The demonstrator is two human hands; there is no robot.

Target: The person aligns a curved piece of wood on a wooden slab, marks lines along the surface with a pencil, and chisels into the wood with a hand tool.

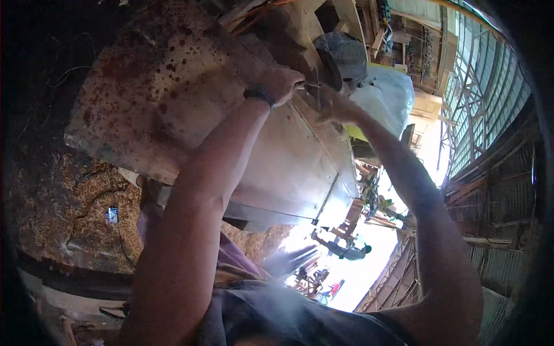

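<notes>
My left hand (281, 85), with a dark band on its wrist, is closed at the upper edge of a wide, rust-spotted panel (190, 109). A thin dark piece sticks out past its fingers, too small to name. Close by on the right, my right hand (340, 109) reaches in over the panel's narrow side face, fingers apart. Its outline is partly lost in shadow, and I see nothing held in it. A seam runs along the panel's edge between the two faces, with bright glare on the lower part.
A dark grey piece (343, 55) and a pale plastic-looking sack (385, 98) lie beyond my right hand. Wood shavings (86, 202) cover the ground at left, with a small lit device (112, 215) there. Another person (343, 251) is farther off in bright light.
</notes>
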